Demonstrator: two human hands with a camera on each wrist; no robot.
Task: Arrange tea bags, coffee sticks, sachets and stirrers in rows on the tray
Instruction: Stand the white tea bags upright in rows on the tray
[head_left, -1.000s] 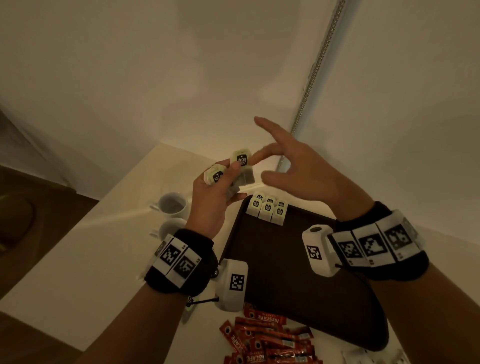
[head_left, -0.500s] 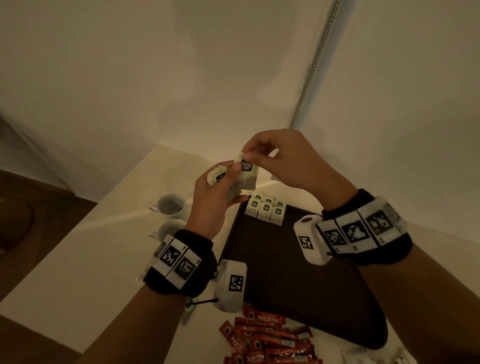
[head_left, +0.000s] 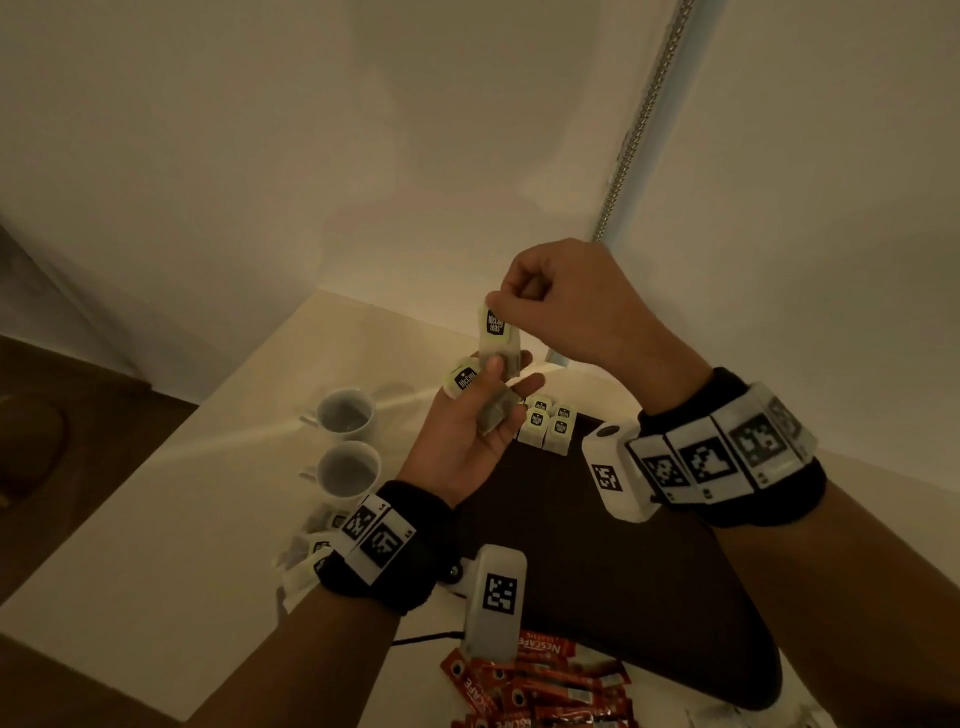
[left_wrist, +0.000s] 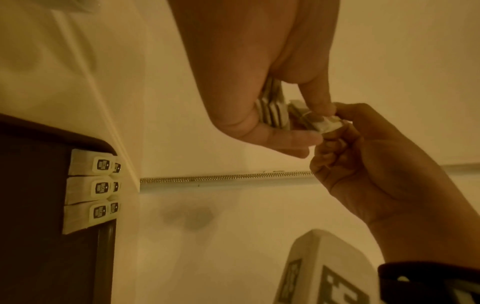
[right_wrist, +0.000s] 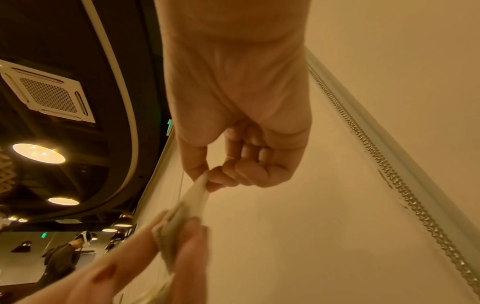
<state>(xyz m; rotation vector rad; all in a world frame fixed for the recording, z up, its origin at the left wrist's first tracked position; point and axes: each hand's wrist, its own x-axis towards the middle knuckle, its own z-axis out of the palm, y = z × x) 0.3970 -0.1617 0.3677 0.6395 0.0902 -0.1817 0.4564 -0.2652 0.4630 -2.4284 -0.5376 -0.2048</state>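
While right hand (head_left: 563, 301) pinches 1 tea bag (head_left: 496, 332) (upper edge), left hand (head_left: 470, 434) beneath

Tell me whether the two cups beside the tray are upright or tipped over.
Upright. The far cup and near cup both show round open mouths facing up, standing on the table.

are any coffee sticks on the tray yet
No, the red coffee sticks lie on the table beside the dark tray; only tea bags sit on it.
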